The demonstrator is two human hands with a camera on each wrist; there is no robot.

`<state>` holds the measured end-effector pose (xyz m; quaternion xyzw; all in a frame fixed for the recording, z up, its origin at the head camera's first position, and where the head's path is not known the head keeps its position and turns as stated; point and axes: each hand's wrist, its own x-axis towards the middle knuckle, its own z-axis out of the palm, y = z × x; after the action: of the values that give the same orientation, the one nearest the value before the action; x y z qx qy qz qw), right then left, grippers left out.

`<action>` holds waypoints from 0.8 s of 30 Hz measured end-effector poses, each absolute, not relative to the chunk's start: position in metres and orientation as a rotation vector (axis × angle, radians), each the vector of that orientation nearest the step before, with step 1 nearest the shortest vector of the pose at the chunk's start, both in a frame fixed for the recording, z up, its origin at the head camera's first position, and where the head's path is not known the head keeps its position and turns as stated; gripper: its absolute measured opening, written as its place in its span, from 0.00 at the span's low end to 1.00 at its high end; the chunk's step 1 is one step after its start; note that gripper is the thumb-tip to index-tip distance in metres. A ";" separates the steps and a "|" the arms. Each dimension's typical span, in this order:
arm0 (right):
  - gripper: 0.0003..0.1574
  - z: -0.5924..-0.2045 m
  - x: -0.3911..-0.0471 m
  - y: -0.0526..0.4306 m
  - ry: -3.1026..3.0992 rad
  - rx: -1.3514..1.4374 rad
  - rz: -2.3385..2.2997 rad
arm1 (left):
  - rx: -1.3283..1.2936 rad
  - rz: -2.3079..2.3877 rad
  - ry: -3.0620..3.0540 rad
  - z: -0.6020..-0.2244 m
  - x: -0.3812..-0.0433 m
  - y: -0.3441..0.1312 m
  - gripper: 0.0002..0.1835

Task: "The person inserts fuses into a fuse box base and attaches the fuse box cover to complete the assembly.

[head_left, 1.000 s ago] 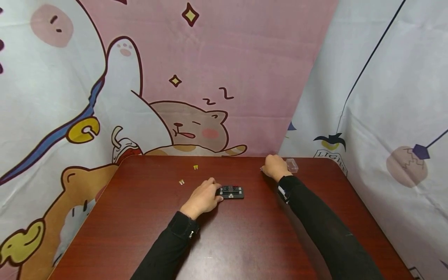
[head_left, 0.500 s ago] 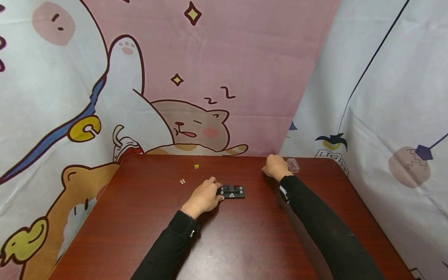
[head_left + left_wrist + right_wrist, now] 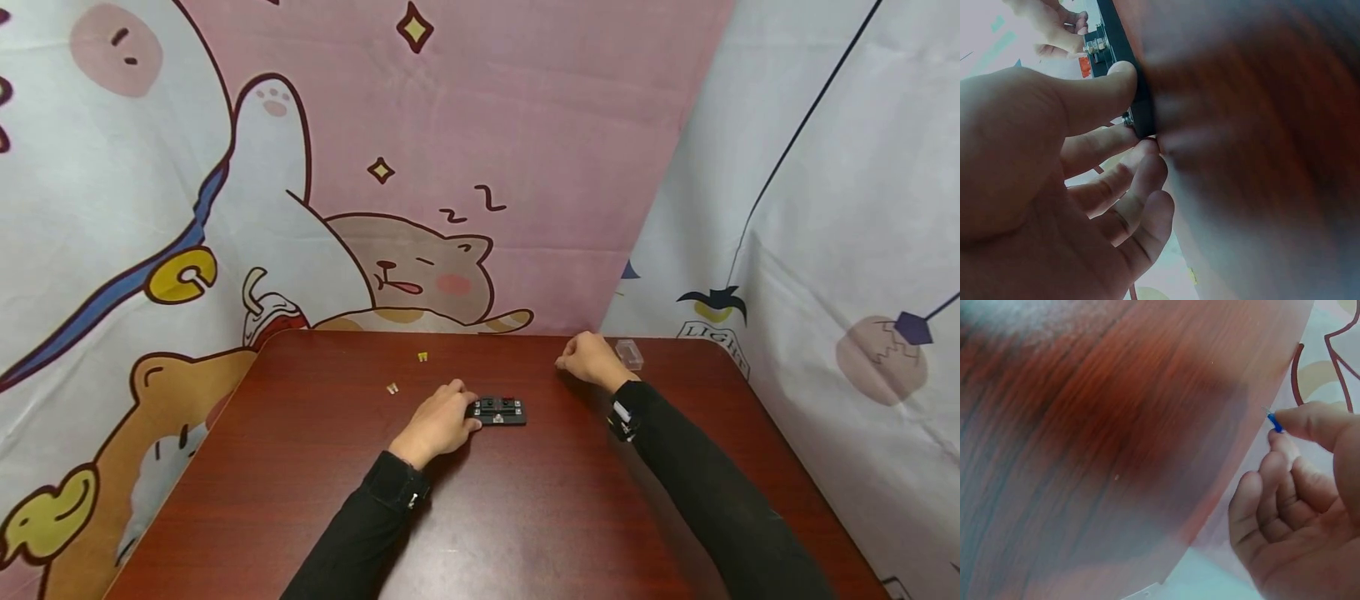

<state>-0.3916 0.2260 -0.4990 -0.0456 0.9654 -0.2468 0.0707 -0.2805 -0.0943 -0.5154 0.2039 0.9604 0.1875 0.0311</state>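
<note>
A black fuse block with metal terminals lies on the table. My left hand grips its left end, thumb on the near side and fingers at the far side. In the left wrist view the thumb presses along the edge of the block, and a red part shows behind it. Toward the back right of the table, my right hand pinches a small blue blade fuse between thumb and index finger. Its metal prongs stick out past the fingertips. The other fingers of that hand are loosely curled.
A yellow blade fuse and a pale, brownish one lie left of the block on the brown table. Just right of my right hand stands a small clear plastic box. A printed cloth hangs behind the table's back edge.
My right wrist has turned and shifted slightly right, while the fingertips have moved a little left, off the spot beside the box. The left hand and fuse block stay in place.
</note>
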 end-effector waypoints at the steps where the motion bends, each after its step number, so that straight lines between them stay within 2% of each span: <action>1: 0.18 -0.498 -0.390 0.225 2.903 -0.162 -0.753 | 0.631 0.580 2.959 -0.516 -0.281 -0.094 0.24; 10: 0.11 -0.480 -0.372 0.210 2.898 -0.431 -0.931 | 0.604 0.570 2.947 -0.516 -0.281 -0.094 0.26; 24: 0.05 -0.465 -0.346 0.181 2.894 -0.929 -0.797 | 0.598 0.542 2.940 -0.517 -0.283 -0.093 0.26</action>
<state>-0.3457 0.1809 -0.4655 -0.2955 0.9211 -0.2536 -0.0003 -0.2825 -0.0933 -0.5170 0.1960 0.9633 0.1775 0.0463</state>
